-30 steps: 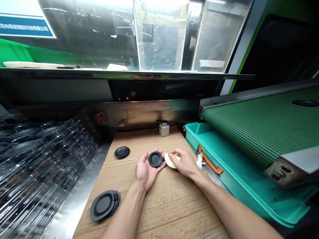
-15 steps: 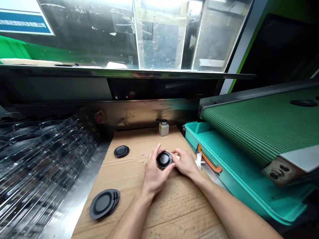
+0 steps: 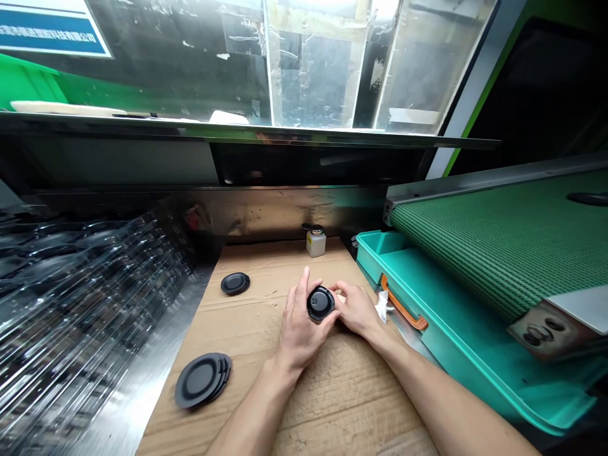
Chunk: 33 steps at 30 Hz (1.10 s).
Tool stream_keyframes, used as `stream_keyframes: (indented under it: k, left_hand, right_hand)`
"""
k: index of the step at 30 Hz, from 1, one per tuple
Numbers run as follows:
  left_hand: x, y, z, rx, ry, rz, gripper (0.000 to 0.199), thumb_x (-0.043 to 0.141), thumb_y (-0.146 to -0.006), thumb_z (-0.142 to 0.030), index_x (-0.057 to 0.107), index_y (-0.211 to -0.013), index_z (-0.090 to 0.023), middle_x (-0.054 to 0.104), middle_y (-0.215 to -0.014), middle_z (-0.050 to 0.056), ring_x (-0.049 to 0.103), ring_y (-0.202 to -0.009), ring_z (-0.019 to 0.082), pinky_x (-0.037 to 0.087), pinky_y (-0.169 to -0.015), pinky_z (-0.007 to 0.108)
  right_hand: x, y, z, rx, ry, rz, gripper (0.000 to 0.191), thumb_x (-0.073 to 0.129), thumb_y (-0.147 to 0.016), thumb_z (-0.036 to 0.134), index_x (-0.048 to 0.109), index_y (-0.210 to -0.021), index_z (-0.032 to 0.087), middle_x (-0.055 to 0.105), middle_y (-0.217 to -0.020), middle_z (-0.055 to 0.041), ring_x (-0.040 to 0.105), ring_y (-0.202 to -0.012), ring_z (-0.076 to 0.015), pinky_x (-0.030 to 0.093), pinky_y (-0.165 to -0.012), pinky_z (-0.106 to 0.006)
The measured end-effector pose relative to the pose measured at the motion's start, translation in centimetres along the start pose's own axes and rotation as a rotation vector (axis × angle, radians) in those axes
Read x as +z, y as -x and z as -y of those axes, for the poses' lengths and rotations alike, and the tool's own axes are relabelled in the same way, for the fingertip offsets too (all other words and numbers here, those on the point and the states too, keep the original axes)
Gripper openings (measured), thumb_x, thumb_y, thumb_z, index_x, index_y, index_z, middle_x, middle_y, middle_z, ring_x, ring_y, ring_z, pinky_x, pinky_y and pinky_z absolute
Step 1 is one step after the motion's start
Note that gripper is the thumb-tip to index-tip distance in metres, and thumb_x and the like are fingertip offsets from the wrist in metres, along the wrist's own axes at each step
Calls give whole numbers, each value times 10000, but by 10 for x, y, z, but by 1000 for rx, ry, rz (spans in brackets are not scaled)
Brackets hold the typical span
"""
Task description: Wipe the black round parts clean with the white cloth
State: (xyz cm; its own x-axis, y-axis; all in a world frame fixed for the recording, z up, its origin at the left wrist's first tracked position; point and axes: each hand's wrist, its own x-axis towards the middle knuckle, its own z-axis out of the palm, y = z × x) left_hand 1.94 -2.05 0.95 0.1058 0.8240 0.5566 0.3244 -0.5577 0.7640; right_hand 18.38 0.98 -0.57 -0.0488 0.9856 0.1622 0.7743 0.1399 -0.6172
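A small round black plastic disc (image 3: 320, 303) is held up between my two hands over the cardboard sheet (image 3: 266, 335). My left hand (image 3: 300, 323) grips its left side and lower edge, with the index finger pointing up. On the other side, my right hand (image 3: 354, 308) pinches the right edge with thumb and fingers. The face turned to me shows a raised ring and a small mark. Left of the hands lies a short stack of small black discs (image 3: 235, 283). Nearer to me is a stack of larger black discs (image 3: 203, 381).
A white bottle with a black cap (image 3: 316, 242) stands at the back of the cardboard. Rightward is a teal bin (image 3: 456, 342) with an orange handle (image 3: 403, 304), beneath a green conveyor belt (image 3: 498, 234). White tissue (image 3: 382, 306) lies beside it. Clear trays (image 3: 85, 304) are stacked at left.
The disc has been turned between my hands, so a different, ringed and marked face now shows. Both hands keep hold of it. The whole view has shifted slightly.
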Motion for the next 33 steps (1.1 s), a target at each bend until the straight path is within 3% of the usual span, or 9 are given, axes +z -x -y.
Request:
stream_keyframes:
  k: [4,9,15,19,22,25,28,31,33]
  left_hand:
    - [-1,-1,-6,-97,181,-37,851,737,-707,-225,326,-1452,-237,588,-1209,75,471,-1176,232,283,-1072,350]
    - [-2,-2,-5,-197,289,-55,917,765,-653,-197,325,-1457,-219,594,-1195,85,451,-1189,243,257,-1075,343]
    - [-3,0,1,-181,216,-41,957,763,-676,-259,262,-1489,-197,590,-1203,94,452,-1186,237,279,-1056,329]
    - [2,0,8,-267,173,-24,780,700,-761,-377,363,-1445,-212,541,-1288,88,437,-1223,229,301,-1056,325]
    - [9,-2,13,-579,470,-59,549,581,-835,-499,542,-1282,-181,581,-1210,120,571,-1019,222,463,-834,317]
    - [13,-3,13,-862,915,-13,490,457,-898,-525,583,-1119,-105,645,-963,141,597,-714,180,479,-609,298]
    - [16,-3,11,-934,1154,-32,414,451,-925,-447,562,-1096,-87,648,-959,144,617,-767,184,512,-689,332]
    - [18,-2,11,-932,1231,-80,387,434,-941,-415,562,-1076,-76,641,-993,155,628,-850,199,515,-789,367]
    - [18,-3,12,-944,1264,-148,367,423,-949,-386,563,-1048,-61,637,-993,163,630,-890,200,499,-855,362]
  right_hand:
    - [-1,0,1,14,29,6,344,437,-897,474,656,-965,218,672,-826,-51,626,-801,-187,403,-683,-248]
    - [2,0,1,17,38,-7,341,445,-892,471,663,-955,217,670,-813,-51,625,-796,-186,409,-695,-250]
    - [2,-1,-2,-1,26,-19,318,452,-892,483,653,-933,239,667,-823,-24,621,-820,-182,406,-722,-259]
    - [-2,-1,3,69,0,-55,340,449,-888,512,651,-937,243,666,-827,-18,615,-805,-190,404,-691,-271]
    - [-1,3,16,112,-163,-118,389,458,-883,540,612,-1056,228,667,-838,-24,609,-751,-177,417,-645,-260]
    - [4,11,27,23,-329,-17,448,451,-894,545,543,-1189,221,668,-864,-28,615,-724,-164,439,-631,-250]
    - [7,17,30,13,-160,-29,466,457,-886,555,549,-1247,276,674,-959,-36,639,-841,-202,458,-715,-284]
    - [10,21,29,97,24,-97,502,435,-879,588,557,-1275,305,677,-996,-57,637,-944,-262,464,-775,-339]
    - [14,25,32,56,48,-61,520,418,-886,583,524,-1321,319,669,-1043,-63,635,-966,-274,471,-789,-355]
